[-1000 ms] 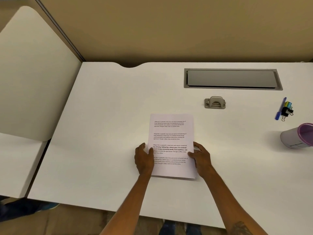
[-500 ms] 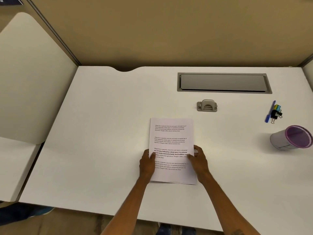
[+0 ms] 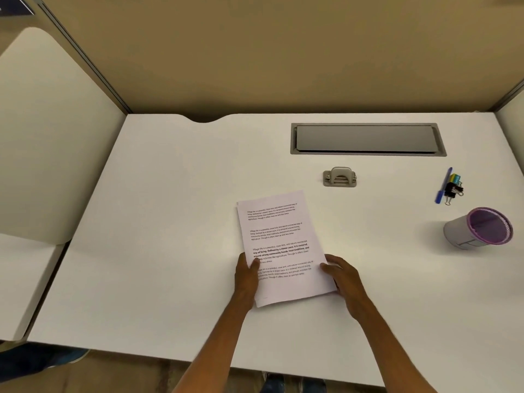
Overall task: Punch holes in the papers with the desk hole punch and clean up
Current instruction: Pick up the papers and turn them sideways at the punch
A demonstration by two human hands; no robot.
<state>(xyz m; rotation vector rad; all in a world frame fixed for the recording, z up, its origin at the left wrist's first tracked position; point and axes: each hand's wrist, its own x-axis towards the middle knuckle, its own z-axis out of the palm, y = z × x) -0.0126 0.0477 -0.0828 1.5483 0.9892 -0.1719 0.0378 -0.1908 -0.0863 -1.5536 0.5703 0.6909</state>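
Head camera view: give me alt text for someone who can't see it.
The left hand and right hand grip the papers by the side edges at a white desk. A grey hole punch sits untouched beyond them, with a blue pen, binder clips and a purple-rimmed cup to the right.

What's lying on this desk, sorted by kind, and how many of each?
Paper stack: 1
Hole punch: 1
Blue pen: 1
Binder-clip cluster: 1 (clips too small to count)
Purple-rimmed cup: 1
Total: 5
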